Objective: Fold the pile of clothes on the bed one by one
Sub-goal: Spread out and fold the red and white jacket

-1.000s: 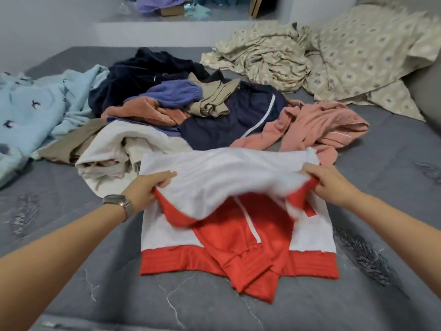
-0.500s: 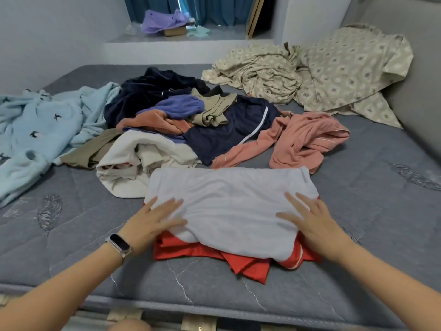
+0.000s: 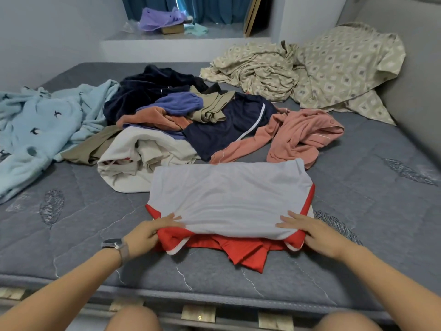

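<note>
A white and red shirt (image 3: 229,199) lies folded in half on the grey mattress (image 3: 78,225), white side up, with red cloth sticking out at its near edge. My left hand (image 3: 148,231) grips the shirt's near left corner, fingers on top of the white layer. My right hand (image 3: 315,231) grips the near right corner the same way. Behind the shirt sits the pile of unfolded clothes (image 3: 191,120): navy, purple, orange, olive and cream pieces. A pink garment (image 3: 303,137) lies crumpled at the pile's right.
A light blue blanket (image 3: 35,130) with dark birds covers the left side of the bed. A beige patterned sheet (image 3: 310,72) is bunched at the far right against the headboard. The mattress edge and wooden slats (image 3: 198,314) run just below my arms.
The top of the shirt was folded down over its lower half and pressed flat. Both hands have since slid back to the near corners and taken hold of them.
</note>
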A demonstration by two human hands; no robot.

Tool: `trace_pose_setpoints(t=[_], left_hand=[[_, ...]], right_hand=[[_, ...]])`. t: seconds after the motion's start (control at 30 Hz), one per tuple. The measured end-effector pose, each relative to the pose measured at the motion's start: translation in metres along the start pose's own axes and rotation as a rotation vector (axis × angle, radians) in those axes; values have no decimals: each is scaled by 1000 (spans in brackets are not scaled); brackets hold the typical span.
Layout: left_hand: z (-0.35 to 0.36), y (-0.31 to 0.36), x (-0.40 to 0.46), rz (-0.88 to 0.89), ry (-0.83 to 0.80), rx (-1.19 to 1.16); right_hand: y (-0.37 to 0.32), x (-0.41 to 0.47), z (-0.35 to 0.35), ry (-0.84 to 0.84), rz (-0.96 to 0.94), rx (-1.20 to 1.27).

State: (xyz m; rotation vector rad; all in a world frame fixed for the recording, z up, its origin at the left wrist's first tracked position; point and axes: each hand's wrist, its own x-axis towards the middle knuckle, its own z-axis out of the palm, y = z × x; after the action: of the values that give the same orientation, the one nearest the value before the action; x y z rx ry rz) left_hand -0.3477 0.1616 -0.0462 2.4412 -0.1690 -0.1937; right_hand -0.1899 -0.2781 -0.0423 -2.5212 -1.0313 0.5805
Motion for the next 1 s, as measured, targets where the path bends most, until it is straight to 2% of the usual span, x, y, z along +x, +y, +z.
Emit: trace_pose_setpoints(t=[0.07,0.17,0.23,0.27,0.3,0.33,0.37,0.4,0.43,0.53,0.63,0.8,0.87,0.93,0.97,1.0], left_hand=[[-1,6,-1,-74,33,-187],[0,10,-3,-124,-120,-243],[-3,8,-2,-165,-199,-136],[-5,8,1,-195,-189,-74],[-6,14,4,-223,-123,-17],[-7,26,9,-213,-10,36],[-5,41,13,-184,123,83],[0,56,18,-133,231,105],[9,70,24,-101,287,126],[57,107,44,-134,251,286],[108,104,55,-262,145,501],[126,97,52,-338,-56,558],[113,100,54,-290,-35,497],[90,102,60,-319,30,237],[75,102,62,-360,150,60],[60,95,62,-408,360,-59]], right_hand=[[1,2,-7,-25,153,172],[-2,1,-14,-116,225,257],[-7,2,-20,-293,180,74],[-12,3,-24,-361,160,-54],[-20,5,-28,-353,131,-192],[-30,8,-29,-232,85,-329],[-39,12,-27,-6,-9,-425],[-53,16,-24,174,-66,-459],[-66,20,-18,261,-66,-396],[-95,29,30,209,21,-198],[-96,34,71,197,66,-224],[-90,36,74,117,63,-247],[-94,35,66,73,62,-186],[-91,37,48,111,132,75],[-87,37,40,270,174,210],[-78,38,33,488,237,253]])
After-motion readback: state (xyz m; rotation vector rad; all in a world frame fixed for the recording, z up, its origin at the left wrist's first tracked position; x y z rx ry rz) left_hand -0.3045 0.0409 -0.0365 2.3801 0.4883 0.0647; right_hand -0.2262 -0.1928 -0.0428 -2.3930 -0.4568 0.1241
